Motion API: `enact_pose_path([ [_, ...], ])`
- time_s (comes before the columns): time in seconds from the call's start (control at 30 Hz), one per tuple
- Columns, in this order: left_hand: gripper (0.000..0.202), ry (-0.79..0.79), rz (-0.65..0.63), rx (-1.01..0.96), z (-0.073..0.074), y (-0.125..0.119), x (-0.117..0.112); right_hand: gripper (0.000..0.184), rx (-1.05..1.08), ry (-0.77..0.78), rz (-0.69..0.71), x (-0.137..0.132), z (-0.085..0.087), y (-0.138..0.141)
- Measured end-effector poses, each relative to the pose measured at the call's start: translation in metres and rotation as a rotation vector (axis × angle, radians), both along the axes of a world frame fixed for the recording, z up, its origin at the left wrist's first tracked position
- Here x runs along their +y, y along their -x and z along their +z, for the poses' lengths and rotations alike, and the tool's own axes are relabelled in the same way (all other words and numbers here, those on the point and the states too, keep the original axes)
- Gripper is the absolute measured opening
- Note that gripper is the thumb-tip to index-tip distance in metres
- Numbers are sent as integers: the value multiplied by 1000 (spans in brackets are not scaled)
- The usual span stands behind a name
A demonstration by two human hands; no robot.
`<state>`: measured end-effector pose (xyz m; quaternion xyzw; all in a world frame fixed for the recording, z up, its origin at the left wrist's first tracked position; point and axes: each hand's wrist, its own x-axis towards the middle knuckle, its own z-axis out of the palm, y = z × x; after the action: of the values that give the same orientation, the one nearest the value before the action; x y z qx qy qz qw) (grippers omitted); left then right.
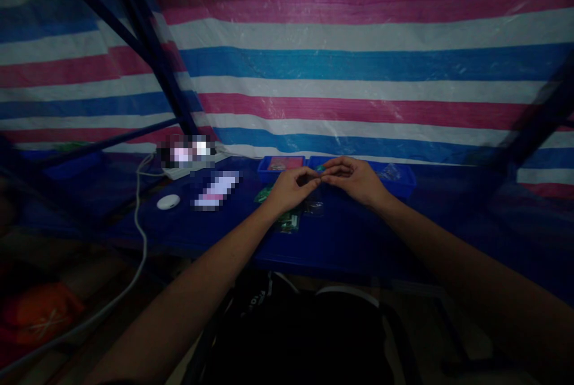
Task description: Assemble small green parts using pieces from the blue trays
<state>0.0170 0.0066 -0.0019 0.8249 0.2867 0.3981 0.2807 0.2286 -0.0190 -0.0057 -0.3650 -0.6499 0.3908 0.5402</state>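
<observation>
My left hand (290, 189) and my right hand (353, 179) meet above the blue table, thumbs and fingers pinched together tip to tip. A small teal piece (320, 168) shows at the fingertips of the right hand; its kind is too small to tell. What the left fingertips pinch, if anything, is hidden. Under and beside the left hand lie green clear-wrapped packets (288, 222). Another small clear packet with dark contents (313, 208) rests below the joined fingertips.
Behind the hands stand a blue tray (259, 168) with a pinkish thing inside and another blue tray (406, 184) with clear plastic. Left are a round white object (168, 201), a blurred bright phone-like object (217, 190) and a white cable (142, 235). Blue frame bars flank the table.
</observation>
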Motion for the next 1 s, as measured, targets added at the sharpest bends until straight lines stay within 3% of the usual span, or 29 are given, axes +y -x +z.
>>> enact_pose_path([
  [0.3, 19, 143, -8, -21, -9, 0, 6, 34, 11, -9, -17, -6, 3, 5],
  [0.43, 17, 156, 47, 8, -7, -2, 3, 33, 36, 10, 4, -6, 2, 8],
  [0.7, 21, 221, -99, -105, -3, -2, 2, 39, 164, 40, -10, -4, 1, 7],
  [1.0, 20, 213, -78, -144, -2, -4, 3, 38, 121, 8, -59, -2, 3, 10],
])
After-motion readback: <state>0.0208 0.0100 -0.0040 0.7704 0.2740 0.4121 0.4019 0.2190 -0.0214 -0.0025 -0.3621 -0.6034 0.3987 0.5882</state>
